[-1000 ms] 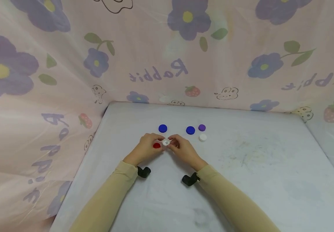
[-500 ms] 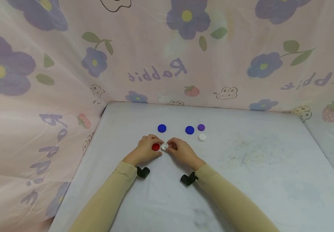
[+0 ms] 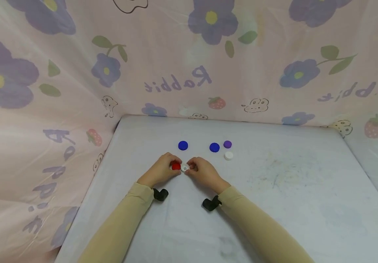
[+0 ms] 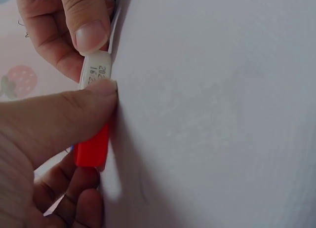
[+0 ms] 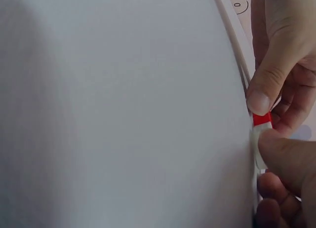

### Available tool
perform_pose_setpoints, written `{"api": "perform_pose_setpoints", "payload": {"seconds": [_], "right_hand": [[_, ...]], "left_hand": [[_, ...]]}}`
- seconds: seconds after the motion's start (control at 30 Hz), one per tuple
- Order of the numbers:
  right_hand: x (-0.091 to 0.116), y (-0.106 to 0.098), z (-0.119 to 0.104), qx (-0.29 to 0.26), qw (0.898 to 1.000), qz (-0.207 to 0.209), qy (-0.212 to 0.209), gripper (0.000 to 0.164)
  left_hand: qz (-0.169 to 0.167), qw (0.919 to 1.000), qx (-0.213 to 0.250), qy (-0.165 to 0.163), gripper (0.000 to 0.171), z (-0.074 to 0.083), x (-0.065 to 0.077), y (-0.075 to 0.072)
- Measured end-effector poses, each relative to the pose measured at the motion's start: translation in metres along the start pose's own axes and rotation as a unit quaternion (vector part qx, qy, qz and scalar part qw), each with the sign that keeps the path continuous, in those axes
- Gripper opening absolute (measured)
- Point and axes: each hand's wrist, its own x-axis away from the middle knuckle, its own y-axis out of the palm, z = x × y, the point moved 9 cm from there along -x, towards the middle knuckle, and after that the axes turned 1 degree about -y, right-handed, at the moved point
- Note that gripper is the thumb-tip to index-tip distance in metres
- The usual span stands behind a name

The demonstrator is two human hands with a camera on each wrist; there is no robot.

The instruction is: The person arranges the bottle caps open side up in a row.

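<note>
Two small bottle caps lie side by side between the hands, edges meeting. My left hand (image 3: 160,171) curls round the red bottle cap (image 3: 176,166), its thumb reaching the seam between the two caps in the left wrist view. With thumb and fingers, my right hand (image 3: 207,174) pinches the white bottle cap (image 3: 184,168), which faces hollow side up. Printed characters show on the side of that white cap (image 4: 97,65) in the left wrist view. Both caps are right at the table surface, and the fingers partly cover them.
On the white-covered table (image 3: 294,204), a blue cap (image 3: 183,145) lies beyond the left hand. Farther right are another blue cap (image 3: 214,147), a purple cap (image 3: 227,144) and a second white cap (image 3: 228,156). A patterned curtain (image 3: 175,54) rises behind the table.
The white cap has come down toward the person and slightly left, now beside the red cap. My left fingers, spread round the red cap half a second ago, have closed in on it.
</note>
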Motion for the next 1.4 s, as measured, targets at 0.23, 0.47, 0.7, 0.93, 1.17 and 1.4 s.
{"api": "perform_pose_setpoints", "payload": {"seconds": [0.23, 0.47, 0.7, 0.93, 1.17, 1.4], "right_hand": [[0.000, 0.002, -0.002, 0.015, 1.000, 0.006, -0.003, 0.027], [-0.001, 0.002, -0.002, 0.022, 1.000, 0.009, -0.002, 0.028], [0.002, -0.002, 0.000, -0.002, 1.000, 0.009, -0.003, 0.033], [0.013, -0.020, 0.013, -0.029, 0.999, 0.024, 0.014, 0.036], [0.030, -0.056, 0.030, -0.044, 0.997, 0.059, 0.017, 0.040], [0.050, -0.089, 0.055, -0.040, 0.995, 0.089, 0.031, 0.044]], "left_hand": [[-0.001, 0.9999, 0.011, 0.003, 0.031, -0.002, 0.001, -0.001], [0.001, 0.9999, 0.013, 0.004, 0.033, 0.000, 0.002, -0.003], [0.006, 0.9999, 0.010, -0.003, 0.041, 0.000, 0.003, -0.004], [0.040, 0.9989, 0.025, 0.001, 0.045, 0.004, 0.004, -0.009], [0.041, 0.9975, 0.056, 0.012, 0.051, 0.029, 0.001, -0.002], [0.032, 0.9976, 0.055, 0.028, 0.052, 0.055, -0.010, 0.027]]}}
